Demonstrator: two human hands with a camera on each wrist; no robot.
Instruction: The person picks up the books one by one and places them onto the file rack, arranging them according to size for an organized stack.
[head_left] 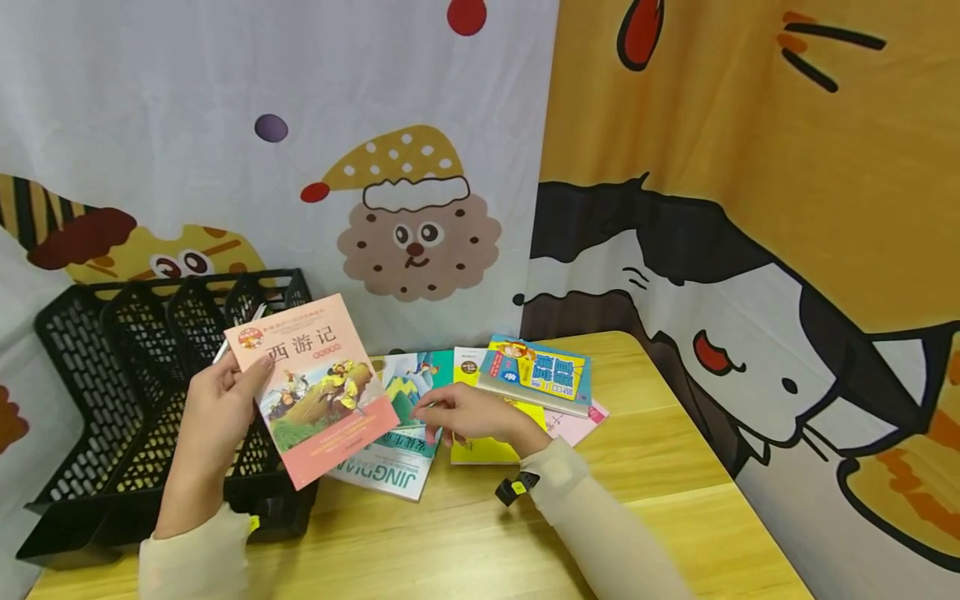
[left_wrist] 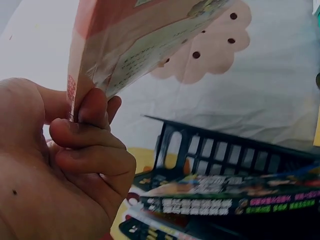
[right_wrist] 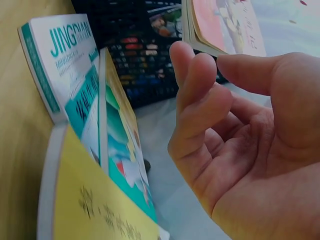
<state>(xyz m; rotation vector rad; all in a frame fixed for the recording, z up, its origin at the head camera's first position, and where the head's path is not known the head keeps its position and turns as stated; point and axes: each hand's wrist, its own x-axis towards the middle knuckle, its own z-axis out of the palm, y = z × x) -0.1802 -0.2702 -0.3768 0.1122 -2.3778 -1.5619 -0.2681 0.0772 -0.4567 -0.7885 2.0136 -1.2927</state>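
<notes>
My left hand (head_left: 213, 417) holds a pink paperback book (head_left: 322, 446) upright at its left edge, thumb on the front cover and fingers behind. The cover shows a picture of figures and large dark characters; in the left wrist view the fingers are curled against the book's spine (left_wrist: 75, 85). My right hand (head_left: 480, 417) hovers over the books on the table, fingers loosely bent and nothing between them. Below and beside it lie a teal-and-white book (head_left: 390, 475), a green book with mountains (head_left: 442, 367) and a yellow book (head_left: 480, 452).
At the left stands a black mesh file rack (head_left: 75, 375) with dividers; the left wrist view shows printed books (left_wrist: 200, 206) in it. A thick blue book (head_left: 536, 375) lies on the yellow one, over another pink book (head_left: 588, 421). Behind the wooden table (head_left: 637, 467) hangs a cartoon curtain (head_left: 420, 75).
</notes>
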